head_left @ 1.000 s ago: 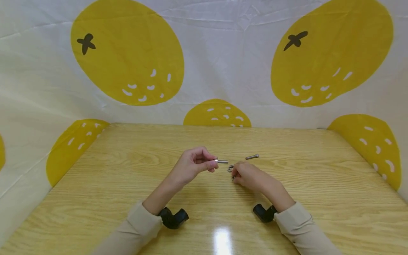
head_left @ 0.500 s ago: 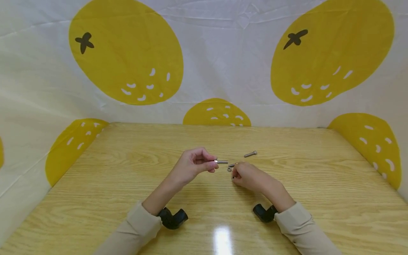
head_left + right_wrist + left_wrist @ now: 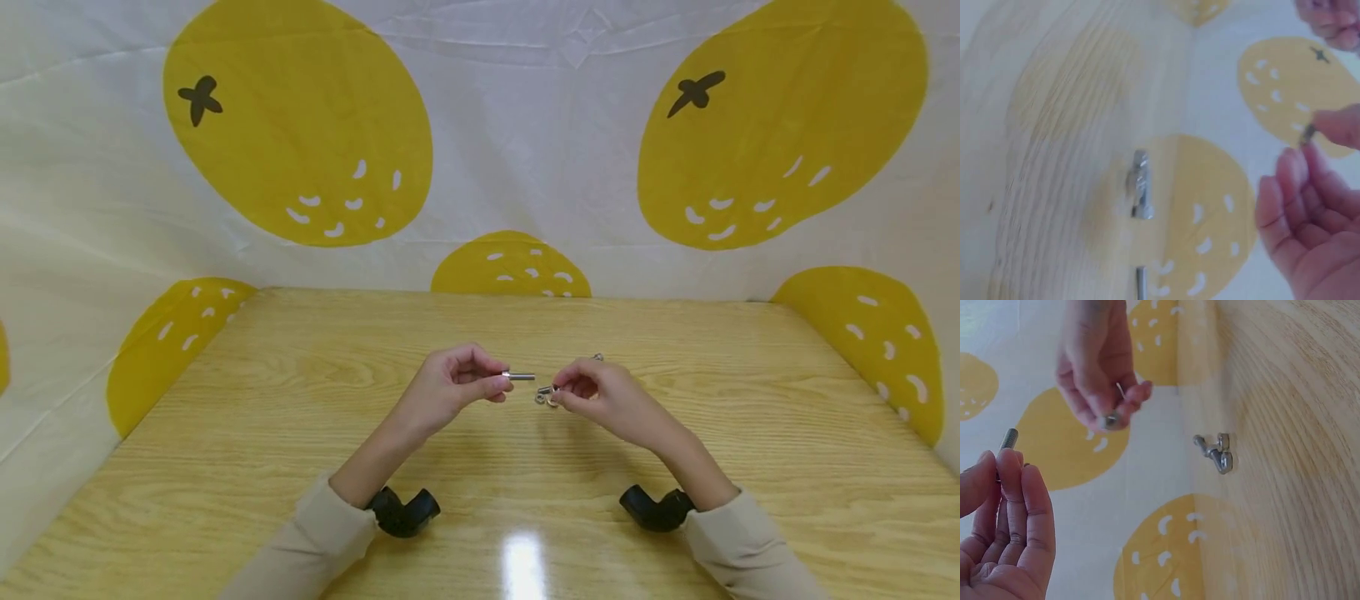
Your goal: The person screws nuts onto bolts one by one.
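Observation:
My left hand (image 3: 442,396) pinches a silver bolt (image 3: 522,377) at its head end between thumb and fingers, its threaded shank pointing right, above the table. Facing it, my right hand (image 3: 615,404) holds a small metal nut (image 3: 1110,420) between thumb and index fingertips. A short gap separates the nut from the bolt's tip. On the table beneath, a second bolt (image 3: 1215,457) lies close beside two loose nuts, one of them this nut (image 3: 540,398). Behind the right hand another bolt (image 3: 597,357) is mostly hidden in the head view; its shank (image 3: 1142,284) shows in the right wrist view.
The wood-grain table (image 3: 300,350) runs back to a white cloth (image 3: 525,167) printed with yellow fruit shapes. Black curved mounts (image 3: 405,512) sit at both wrists, close to the sleeve cuffs.
My right hand has lifted from the table and turned, bringing the nut up in its fingertips. It now covers most of the far bolt. The left hand has barely moved.

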Demonstrator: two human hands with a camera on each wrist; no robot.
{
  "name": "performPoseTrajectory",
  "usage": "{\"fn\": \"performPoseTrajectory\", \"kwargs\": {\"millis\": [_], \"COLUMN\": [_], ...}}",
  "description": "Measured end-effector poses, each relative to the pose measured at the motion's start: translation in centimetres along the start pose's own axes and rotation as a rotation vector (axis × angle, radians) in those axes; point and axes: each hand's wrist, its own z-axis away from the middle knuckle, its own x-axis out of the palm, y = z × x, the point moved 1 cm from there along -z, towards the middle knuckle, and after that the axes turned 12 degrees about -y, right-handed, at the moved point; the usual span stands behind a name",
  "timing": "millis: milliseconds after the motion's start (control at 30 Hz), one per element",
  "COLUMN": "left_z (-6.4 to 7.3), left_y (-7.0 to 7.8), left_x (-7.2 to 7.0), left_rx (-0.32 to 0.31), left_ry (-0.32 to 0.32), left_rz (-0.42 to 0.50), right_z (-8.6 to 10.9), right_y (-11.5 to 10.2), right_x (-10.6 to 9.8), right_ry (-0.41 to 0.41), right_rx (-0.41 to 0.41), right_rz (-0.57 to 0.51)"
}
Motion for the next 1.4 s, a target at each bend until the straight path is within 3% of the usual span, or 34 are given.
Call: {"fn": "performPoseTrajectory", "kwargs": {"millis": [133,300,500,700,967,1267,1400], "left_z": [0.1,0.2,0.5,0.5,0.4,0.6,0.6], "left_y": [0.3,0.5,0.9,1.2,1.2,1.3,1.4], "left_x": [0.1,0.6,1.2,1.5,1.7,1.7,1.6], "left_rx": [-0.017,-0.015,0.011,0.028,0.028,0.015,0.003], "left_ry": [0.013,0.005,-0.016,-0.025,-0.027,-0.030,-0.025], "left_rz": [-0.021,-0.021,-0.028,-0.017,-0.012,-0.024,-0.019], "right_z": [0.9,1.7,2.0,2.0,2.2,2.4,2.3], "right_y": [-0.8,-1.7,-2.6,-2.9,-3.4,-4.0,-4.1], "right_x": [-0.3,-0.2,0.3,0.5,0.2,0.0,0.3], "right_ry": [0.060,0.073,0.026,-0.008,-0.008,0.078,0.098], "right_rx": [-0.034,-0.084,-0.191,-0.222,-0.202,-0.214,-0.225], "right_rz": [-0.168,-0.355,-0.448,-0.485,-0.373,-0.074,-0.003]}}
